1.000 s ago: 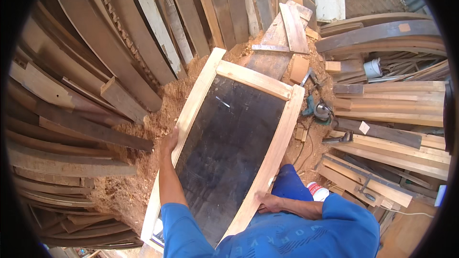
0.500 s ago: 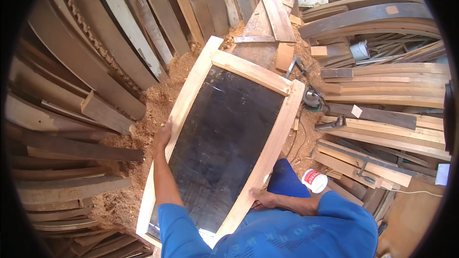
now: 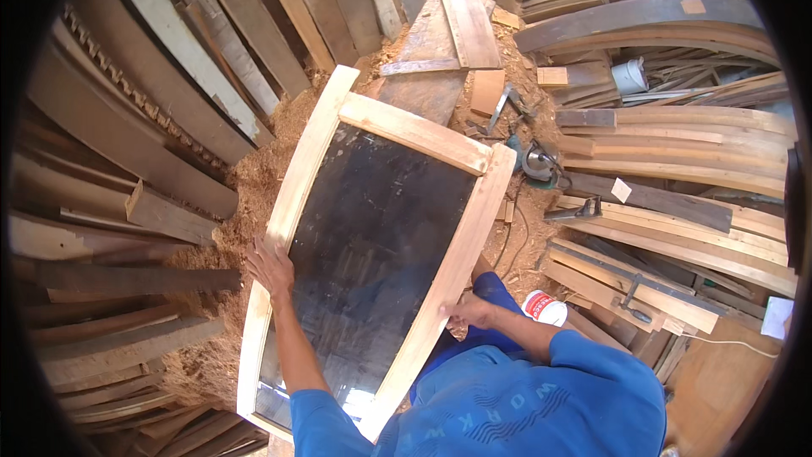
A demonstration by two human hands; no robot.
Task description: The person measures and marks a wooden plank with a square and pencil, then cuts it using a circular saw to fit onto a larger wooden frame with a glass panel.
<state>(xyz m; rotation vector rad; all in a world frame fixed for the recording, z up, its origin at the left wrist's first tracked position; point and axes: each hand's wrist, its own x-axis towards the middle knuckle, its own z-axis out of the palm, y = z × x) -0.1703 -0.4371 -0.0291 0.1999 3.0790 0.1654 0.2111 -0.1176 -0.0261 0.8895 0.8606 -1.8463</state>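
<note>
A pale wooden frame (image 3: 478, 228) around a dark, glossy panel (image 3: 372, 228) lies slanted before me, its near end by my body. My left hand (image 3: 271, 266) rests on the frame's left rail, its fingers spread over the wood. At the right rail, my right hand (image 3: 470, 311) has its thumb on top and its fingers curled at the outer edge, partly hidden. Both rails stick out a little past the far crosspiece (image 3: 414, 131).
Long boards (image 3: 161, 76) lean along the left and far sides. Stacked timber (image 3: 677, 144) fills the right. A circular saw (image 3: 538, 161), a clamp (image 3: 630, 296) and a white-and-red tub (image 3: 545, 308) lie right of the frame. Wood shavings (image 3: 254, 173) cover the floor.
My left hand has gone from holding the left rail's outer edge to lying on top with fingers spread. My right hand still holds the right rail. The whole view has shifted slightly.
</note>
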